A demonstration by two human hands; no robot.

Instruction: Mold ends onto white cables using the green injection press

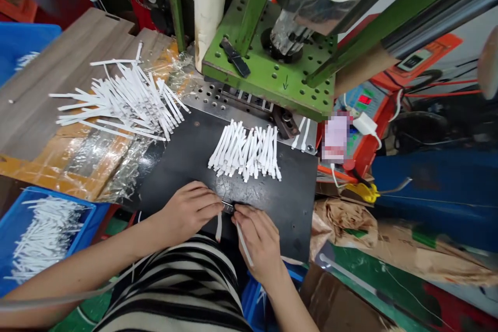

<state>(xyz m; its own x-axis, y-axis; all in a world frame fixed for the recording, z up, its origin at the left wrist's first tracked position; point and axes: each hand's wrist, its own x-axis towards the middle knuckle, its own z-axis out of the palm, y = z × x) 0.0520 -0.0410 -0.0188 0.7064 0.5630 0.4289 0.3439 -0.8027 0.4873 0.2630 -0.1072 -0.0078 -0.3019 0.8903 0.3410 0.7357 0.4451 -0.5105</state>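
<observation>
My left hand [190,211] and my right hand [259,238] meet at the near edge of a black plate [187,155], both pinched on a small dark metal piece [227,207]. A white strip [219,227] hangs from my left fingers and another white strip [244,244] runs under my right palm. A heap of short white strips [247,150] lies on the plate just beyond my hands.
A larger pile of white strips [124,98] lies on plastic wrap at the left. A blue bin [42,236] with more strips sits at lower left. A green press machine [268,62] stands behind the plate. Crumpled brown paper [350,223] lies at the right.
</observation>
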